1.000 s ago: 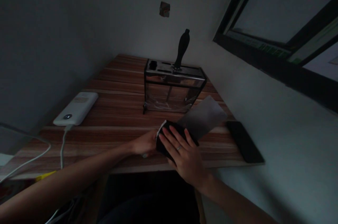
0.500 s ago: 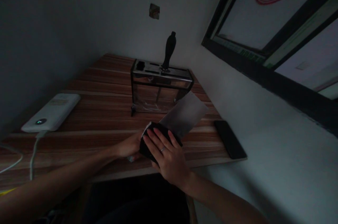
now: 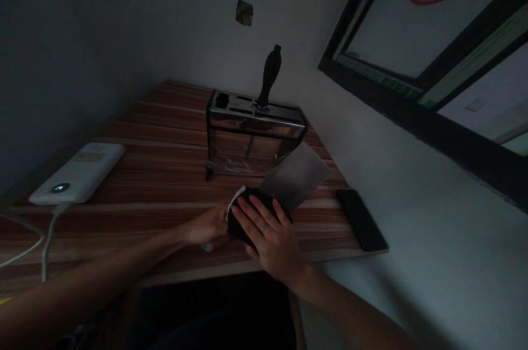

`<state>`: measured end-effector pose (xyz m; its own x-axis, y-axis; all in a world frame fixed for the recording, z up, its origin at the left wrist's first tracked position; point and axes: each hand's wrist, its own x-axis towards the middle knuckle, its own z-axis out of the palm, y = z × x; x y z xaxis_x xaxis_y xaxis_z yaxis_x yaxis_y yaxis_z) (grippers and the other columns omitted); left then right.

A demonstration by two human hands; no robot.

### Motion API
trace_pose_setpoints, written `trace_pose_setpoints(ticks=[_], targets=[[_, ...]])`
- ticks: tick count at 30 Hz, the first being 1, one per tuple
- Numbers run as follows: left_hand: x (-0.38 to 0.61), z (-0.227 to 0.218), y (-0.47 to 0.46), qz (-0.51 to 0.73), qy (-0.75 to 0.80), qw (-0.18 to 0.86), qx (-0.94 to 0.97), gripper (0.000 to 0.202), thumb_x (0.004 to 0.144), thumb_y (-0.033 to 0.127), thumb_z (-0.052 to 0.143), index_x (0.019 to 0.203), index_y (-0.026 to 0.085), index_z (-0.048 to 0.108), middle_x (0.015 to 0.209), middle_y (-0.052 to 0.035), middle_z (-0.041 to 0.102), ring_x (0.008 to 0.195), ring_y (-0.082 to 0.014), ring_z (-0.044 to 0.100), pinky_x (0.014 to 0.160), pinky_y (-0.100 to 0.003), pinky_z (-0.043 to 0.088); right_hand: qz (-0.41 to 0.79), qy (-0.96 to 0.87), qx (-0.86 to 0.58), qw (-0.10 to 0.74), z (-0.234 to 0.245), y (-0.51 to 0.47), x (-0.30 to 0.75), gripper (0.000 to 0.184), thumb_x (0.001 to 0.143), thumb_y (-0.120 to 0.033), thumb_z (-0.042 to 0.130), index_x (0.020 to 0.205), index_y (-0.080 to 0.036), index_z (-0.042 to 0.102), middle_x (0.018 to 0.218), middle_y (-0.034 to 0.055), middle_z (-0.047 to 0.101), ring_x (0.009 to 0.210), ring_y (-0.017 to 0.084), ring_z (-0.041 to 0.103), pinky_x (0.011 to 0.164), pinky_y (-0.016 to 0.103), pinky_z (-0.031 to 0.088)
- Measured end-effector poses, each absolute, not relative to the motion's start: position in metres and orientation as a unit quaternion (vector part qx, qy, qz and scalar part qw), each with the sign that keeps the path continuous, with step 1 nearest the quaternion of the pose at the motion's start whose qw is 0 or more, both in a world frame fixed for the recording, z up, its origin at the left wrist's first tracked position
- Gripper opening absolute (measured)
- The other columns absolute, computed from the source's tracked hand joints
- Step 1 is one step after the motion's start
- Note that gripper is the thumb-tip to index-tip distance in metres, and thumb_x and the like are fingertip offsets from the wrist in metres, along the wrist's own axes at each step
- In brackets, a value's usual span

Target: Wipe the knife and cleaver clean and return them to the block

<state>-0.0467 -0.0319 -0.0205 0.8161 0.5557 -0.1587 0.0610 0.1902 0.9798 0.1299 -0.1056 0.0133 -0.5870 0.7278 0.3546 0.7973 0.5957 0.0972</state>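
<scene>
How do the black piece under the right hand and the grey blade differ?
The black piece is dark with a pale edge; the blade is plain grey. The right hand lies across the black piece, while the blade's visible part is uncovered. Both are above the wooden table.

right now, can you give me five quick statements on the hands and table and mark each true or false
1. The right hand lies on a black object with a pale edge. True.
2. The ring is on the left hand. False: it is on the right hand.
3. A black handle sticks up from the clear-sided rack. True.
4. The white box sits at the right end of the table. False: it is toward the left, with a cable at its near end.
5. The grey blade-like sheet shows beyond the black object. True.
</scene>
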Motion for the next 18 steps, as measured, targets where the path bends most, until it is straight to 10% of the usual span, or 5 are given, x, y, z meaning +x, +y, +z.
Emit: trace_pose_setpoints(ticks=[18], targets=[[-0.044, -0.014, -0.032, 0.130, 0.280, 0.753, 0.582, 0.031, 0.075, 0.044, 0.059, 0.071, 0.019, 0.041, 0.034, 0.0118, 0.039, 0.025, -0.0033, 0.027, 0.026, -0.013, 0.020, -0.193, -0.833, -0.487, 0.179, 0.053, -0.061, 0.176, 0.050, 0.092, -0.028, 0.034, 0.141, -0.020, 0.027, 0.147, 0.0017, 0.028, 0.138, 0.017, 0.016, 0.113, 0.044, 0.011]])
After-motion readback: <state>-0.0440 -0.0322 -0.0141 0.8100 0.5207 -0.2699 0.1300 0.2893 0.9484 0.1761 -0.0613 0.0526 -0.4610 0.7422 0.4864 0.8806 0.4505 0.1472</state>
